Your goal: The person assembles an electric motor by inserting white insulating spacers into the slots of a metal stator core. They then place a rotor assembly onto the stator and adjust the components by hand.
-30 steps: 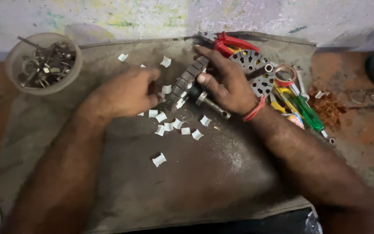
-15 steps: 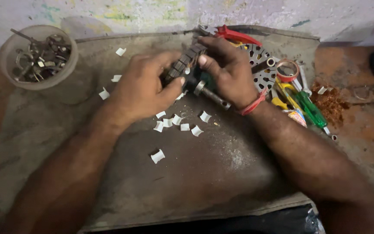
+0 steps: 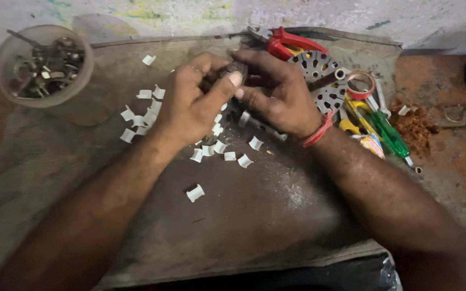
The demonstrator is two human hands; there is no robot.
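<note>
Both hands have risen, left hand (image 3: 192, 105) and right hand (image 3: 279, 94) clasping the armature (image 3: 232, 70) between them.

Bare forearms, no sleeves; a red thread band (image 3: 319, 129) circles the right wrist

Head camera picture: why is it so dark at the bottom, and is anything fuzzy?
Head view: light falls on the far wall and both hands; the near table edge sinks into shadow. The left hand and right hand look slightly soft, the white clips sharper.
</note>
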